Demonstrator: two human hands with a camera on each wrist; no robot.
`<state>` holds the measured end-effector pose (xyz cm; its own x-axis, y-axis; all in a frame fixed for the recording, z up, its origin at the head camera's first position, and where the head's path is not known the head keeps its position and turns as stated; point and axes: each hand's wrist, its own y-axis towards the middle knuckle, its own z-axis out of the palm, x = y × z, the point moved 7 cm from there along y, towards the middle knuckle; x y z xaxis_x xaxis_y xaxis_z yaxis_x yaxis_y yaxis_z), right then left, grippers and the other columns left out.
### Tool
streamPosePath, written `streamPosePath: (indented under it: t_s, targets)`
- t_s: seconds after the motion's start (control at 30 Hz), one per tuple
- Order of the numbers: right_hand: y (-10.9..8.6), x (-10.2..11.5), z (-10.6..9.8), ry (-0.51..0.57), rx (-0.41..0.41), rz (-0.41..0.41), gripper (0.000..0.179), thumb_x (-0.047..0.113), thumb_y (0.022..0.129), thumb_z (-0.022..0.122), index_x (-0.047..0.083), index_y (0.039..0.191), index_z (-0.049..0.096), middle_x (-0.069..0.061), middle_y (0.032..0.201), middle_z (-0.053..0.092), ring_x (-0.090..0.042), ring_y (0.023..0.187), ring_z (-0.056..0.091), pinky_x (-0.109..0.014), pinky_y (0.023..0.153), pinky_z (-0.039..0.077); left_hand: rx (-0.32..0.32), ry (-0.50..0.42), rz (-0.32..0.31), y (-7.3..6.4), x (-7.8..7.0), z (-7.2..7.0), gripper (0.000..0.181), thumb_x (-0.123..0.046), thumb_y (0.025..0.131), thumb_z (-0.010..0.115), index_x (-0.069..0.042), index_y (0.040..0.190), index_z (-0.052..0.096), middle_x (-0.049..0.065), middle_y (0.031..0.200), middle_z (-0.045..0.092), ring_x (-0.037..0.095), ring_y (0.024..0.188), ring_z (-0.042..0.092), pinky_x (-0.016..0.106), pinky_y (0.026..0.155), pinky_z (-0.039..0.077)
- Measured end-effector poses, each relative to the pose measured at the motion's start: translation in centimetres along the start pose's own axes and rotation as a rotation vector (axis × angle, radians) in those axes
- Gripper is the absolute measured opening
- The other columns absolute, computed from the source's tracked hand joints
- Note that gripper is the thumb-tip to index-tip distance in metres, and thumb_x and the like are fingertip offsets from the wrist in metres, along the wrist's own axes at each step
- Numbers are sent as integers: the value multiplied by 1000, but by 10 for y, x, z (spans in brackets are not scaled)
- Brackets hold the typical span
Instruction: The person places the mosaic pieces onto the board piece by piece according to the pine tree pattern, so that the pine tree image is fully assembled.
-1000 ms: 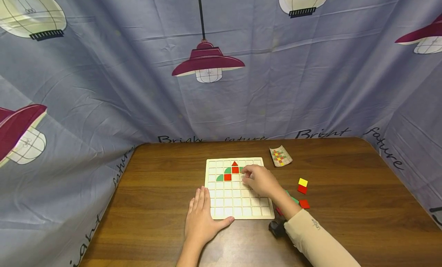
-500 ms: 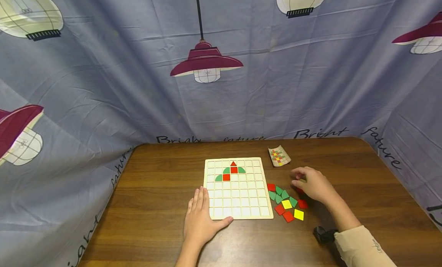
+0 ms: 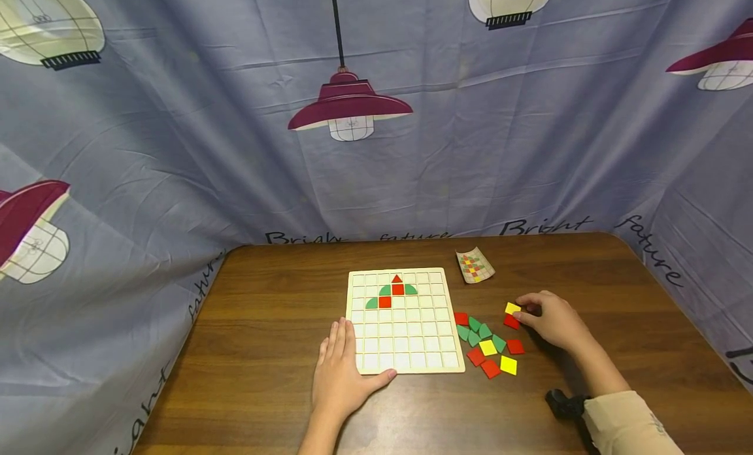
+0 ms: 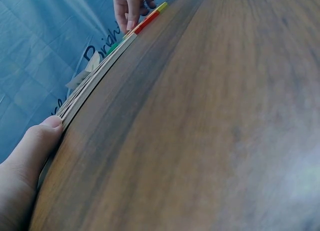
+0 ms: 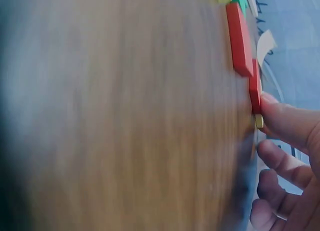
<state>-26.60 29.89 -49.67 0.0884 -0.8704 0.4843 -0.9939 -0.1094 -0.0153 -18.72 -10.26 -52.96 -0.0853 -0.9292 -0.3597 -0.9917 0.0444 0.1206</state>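
Observation:
In the head view my left hand (image 3: 341, 376) rests at the lower left corner of a pale grid board (image 3: 412, 337). Its fingers lie along the left side and its thumb reaches along the near edge. The board bears a red triangle, red squares and green quarter-rounds near its top. To the right, my right hand (image 3: 553, 318) has its thumb and index finger at a yellow square tile (image 3: 512, 308) beside a red square tile (image 3: 510, 322). The right wrist view shows the thumb (image 5: 287, 121) touching near the tiles, a gap between it and the index finger (image 5: 282, 161).
Loose green tiles (image 3: 484, 332), red tiles and yellow tiles lie between board and right hand. A curled pattern card (image 3: 474, 265) sits behind them. A printed curtain (image 3: 365, 180) hangs along the wooden table's (image 3: 270, 331) back and sides.
My right hand has left the board and moved right to the yellow and red tile pair, uncovering the loose tiles and a green quarter-round on the board. My left hand stays put.

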Motion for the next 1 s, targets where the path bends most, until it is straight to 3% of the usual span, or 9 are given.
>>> streamPosePath:
  t_s: [0.27,0.57,0.77,1.0]
  targets:
    - [3,0,4,65,-6,24,23,18,86,77,7,104,67,-6,93,61,-22,87,54,-35,75,43,4,-1,5,0,-1,0,131,-94,65,52,-3,156,26,12,165,23,27,154,19,47,125,22]
    - [12,10,2,130,-22,46,22,16,89,73,7,105,62,-5,88,61,-19,79,53,-28,68,40,-15,2,3,1,2,0,132,-95,64,51,-3,156,26,11,165,24,26,154,19,46,125,22]
    - [26,38,9,177,-10,16,19,16,92,70,7,107,62,-7,92,62,-22,84,55,-29,65,41,-33,9,9,1,3,0,131,-94,64,52,-3,156,29,12,164,26,27,154,22,47,124,24]
    - [41,88,33,264,43,-42,15,16,93,68,10,106,63,-6,92,62,-23,87,57,-29,64,45,-31,3,14,1,2,1,131,-94,65,52,-3,155,29,12,164,26,28,154,21,48,124,24]
